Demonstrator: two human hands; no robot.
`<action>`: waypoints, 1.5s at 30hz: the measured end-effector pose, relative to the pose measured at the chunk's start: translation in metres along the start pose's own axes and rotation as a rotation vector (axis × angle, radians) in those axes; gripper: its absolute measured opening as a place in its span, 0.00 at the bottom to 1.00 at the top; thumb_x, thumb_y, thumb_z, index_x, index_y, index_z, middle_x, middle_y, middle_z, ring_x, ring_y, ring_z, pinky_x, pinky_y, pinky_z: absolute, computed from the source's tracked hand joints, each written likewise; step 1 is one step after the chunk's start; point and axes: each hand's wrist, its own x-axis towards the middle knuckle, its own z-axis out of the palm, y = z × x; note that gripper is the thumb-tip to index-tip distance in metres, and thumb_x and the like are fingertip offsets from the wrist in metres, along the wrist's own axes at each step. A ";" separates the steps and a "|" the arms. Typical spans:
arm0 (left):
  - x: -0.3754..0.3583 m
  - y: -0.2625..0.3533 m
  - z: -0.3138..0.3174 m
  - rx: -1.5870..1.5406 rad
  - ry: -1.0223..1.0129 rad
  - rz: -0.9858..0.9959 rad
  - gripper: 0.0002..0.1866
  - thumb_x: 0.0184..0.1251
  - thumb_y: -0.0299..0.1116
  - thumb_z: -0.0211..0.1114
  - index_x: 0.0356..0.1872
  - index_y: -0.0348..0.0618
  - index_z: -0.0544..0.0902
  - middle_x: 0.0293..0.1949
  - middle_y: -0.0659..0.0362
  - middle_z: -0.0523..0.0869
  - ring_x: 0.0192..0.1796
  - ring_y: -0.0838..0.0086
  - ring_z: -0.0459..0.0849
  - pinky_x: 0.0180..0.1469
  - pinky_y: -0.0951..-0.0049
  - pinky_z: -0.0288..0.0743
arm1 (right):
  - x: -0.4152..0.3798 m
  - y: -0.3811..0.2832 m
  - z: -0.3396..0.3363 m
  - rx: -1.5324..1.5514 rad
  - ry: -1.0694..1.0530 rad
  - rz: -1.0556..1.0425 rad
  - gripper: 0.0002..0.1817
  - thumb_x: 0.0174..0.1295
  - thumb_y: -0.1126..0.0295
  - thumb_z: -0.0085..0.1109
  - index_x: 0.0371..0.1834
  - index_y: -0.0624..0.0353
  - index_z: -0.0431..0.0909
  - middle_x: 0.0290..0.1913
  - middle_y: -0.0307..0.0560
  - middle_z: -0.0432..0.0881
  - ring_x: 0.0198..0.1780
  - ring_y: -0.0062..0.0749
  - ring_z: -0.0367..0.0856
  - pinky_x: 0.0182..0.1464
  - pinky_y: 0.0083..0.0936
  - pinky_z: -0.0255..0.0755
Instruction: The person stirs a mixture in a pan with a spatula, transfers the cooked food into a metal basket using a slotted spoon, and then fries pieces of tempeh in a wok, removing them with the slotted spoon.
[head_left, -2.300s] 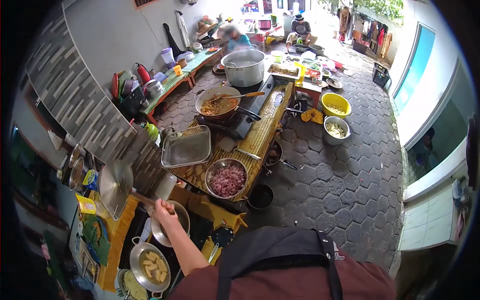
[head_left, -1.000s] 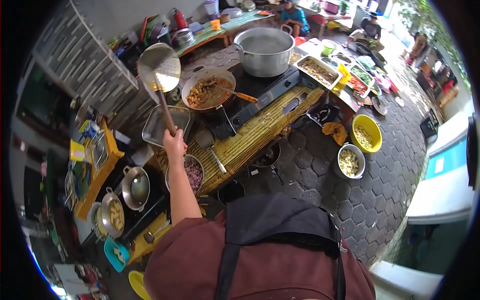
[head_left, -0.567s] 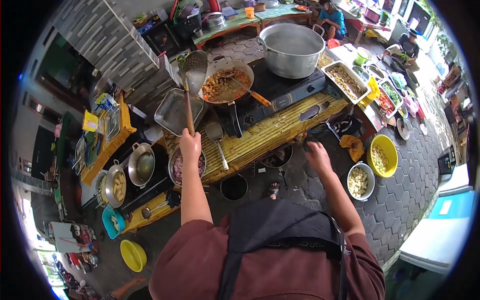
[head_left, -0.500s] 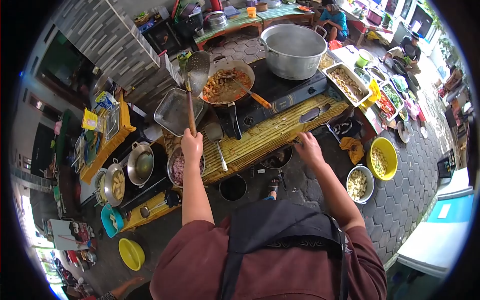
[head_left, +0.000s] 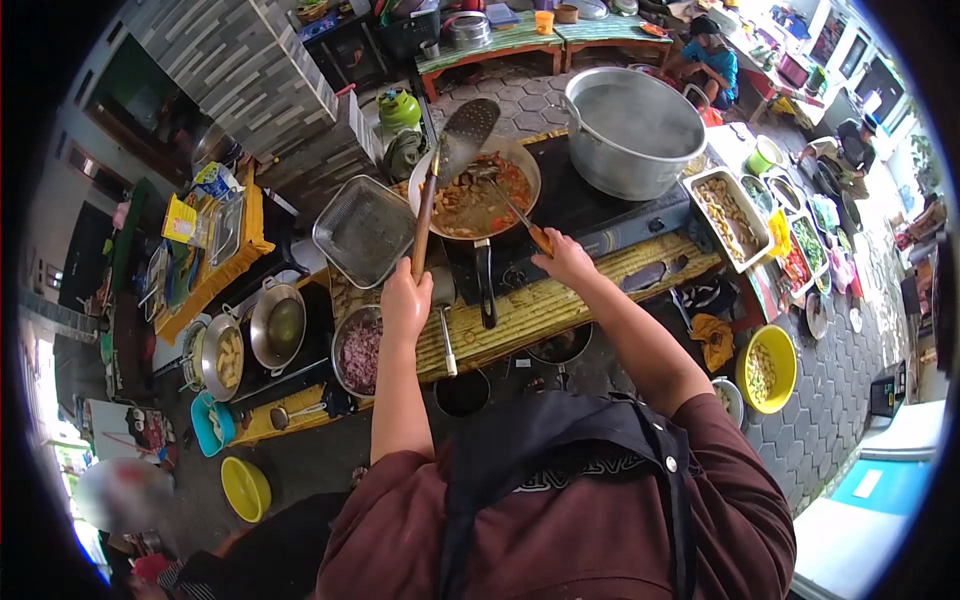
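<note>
My left hand (head_left: 406, 300) is closed round the wooden handle of a skimmer (head_left: 468, 128), whose perforated head is raised over the left rim of a frying pan (head_left: 530, 165). Brown pieces and orange-red bits in sauce (head_left: 480, 205) fill part of the pan, which sits on a gas stove (head_left: 620, 228). With my right hand (head_left: 566, 258) I grip the wooden handle of a spatula (head_left: 515, 210); its metal end lies in the food. A rectangular metal tray (head_left: 362, 232) is left of the pan. Another turner (head_left: 445, 310) lies below my left hand.
A large steaming pot (head_left: 636, 130) stands right of the pan. A tray of brown food (head_left: 728, 218) and several vegetable containers are farther right. A bowl of chopped onions (head_left: 358, 350) and two woks (head_left: 278, 325) sit left. A yellow tub (head_left: 768, 370) is on the floor.
My right hand has moved up and left from the table's front edge and taken hold of the spatula's handle. My left hand still holds the skimmer; the camera view has shifted.
</note>
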 end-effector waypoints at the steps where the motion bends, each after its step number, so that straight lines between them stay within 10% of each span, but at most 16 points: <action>1: 0.003 0.003 -0.002 0.003 0.005 -0.005 0.15 0.61 0.34 0.60 0.41 0.31 0.72 0.30 0.41 0.80 0.35 0.47 0.79 0.37 0.54 0.72 | 0.012 0.006 0.007 0.044 -0.020 -0.019 0.34 0.55 0.55 0.60 0.64 0.53 0.60 0.48 0.56 0.75 0.51 0.49 0.75 0.51 0.40 0.70; 12: 0.000 0.019 0.001 0.053 -0.065 0.044 0.20 0.62 0.34 0.59 0.50 0.31 0.71 0.32 0.40 0.81 0.37 0.47 0.80 0.39 0.54 0.73 | 0.007 -0.008 -0.016 -0.185 0.139 -0.098 0.20 0.60 0.67 0.48 0.57 0.49 0.67 0.38 0.52 0.77 0.34 0.51 0.81 0.35 0.44 0.74; 45: -0.067 0.073 0.032 -0.130 0.008 -0.326 0.15 0.62 0.34 0.59 0.42 0.32 0.72 0.27 0.40 0.80 0.35 0.43 0.79 0.35 0.53 0.70 | -0.030 0.056 -0.097 -0.117 -0.005 -0.299 0.24 0.59 0.64 0.48 0.61 0.48 0.64 0.42 0.54 0.77 0.39 0.53 0.79 0.40 0.44 0.72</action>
